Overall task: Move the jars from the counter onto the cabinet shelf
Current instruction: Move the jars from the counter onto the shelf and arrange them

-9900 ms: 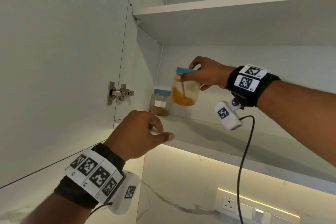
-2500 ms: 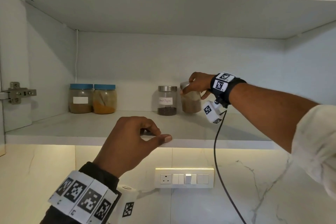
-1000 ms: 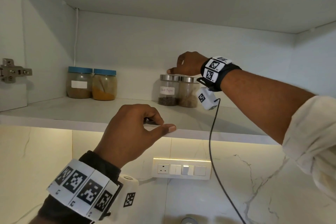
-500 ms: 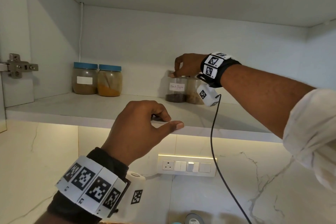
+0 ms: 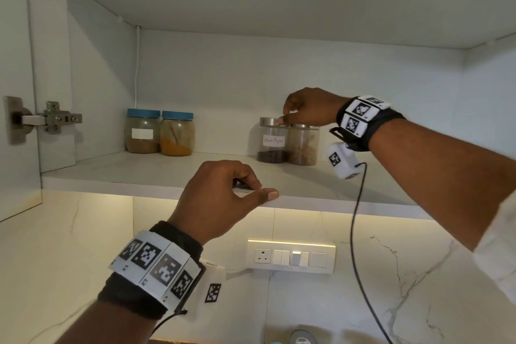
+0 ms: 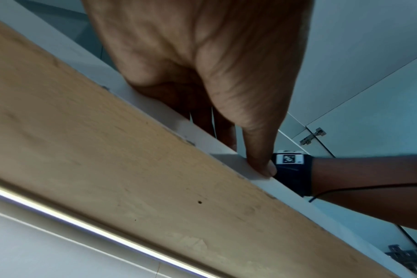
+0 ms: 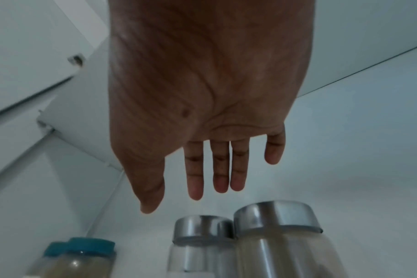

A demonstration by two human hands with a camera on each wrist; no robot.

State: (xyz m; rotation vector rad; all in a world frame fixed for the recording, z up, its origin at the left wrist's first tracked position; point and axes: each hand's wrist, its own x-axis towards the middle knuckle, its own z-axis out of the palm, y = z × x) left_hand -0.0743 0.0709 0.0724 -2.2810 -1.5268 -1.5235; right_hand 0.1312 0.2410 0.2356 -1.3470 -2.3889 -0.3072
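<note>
Released since earlier, the steel-lidded brown-spice jar (image 5: 303, 145) stands touching the Black Pepper jar (image 5: 272, 140); right hand (image 5: 310, 109) fingers (image 7: 195, 178) hang straight above, left hand (image 5: 217, 198) grips the cabinet shelf (image 5: 156, 173).

Head cam: below shelf (image 5: 156, 176), facing up into cabinet (image 5: 279, 72), mid-range. Left wrist: tight under shelf's front edge. Right wrist: close beside pepper jar (image 7: 198, 250), shared with head.

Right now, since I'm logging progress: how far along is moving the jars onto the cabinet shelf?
Done: two blue-lidded jars and two steel-lidded glass jars stand on the white cabinet shelf. In hand: nothing; the right hand hovers open over the steel lids, the left hand grips the shelf's front edge. Left: a round grey object at the head view's bottom edge may be another jar; too cropped to tell.
</note>
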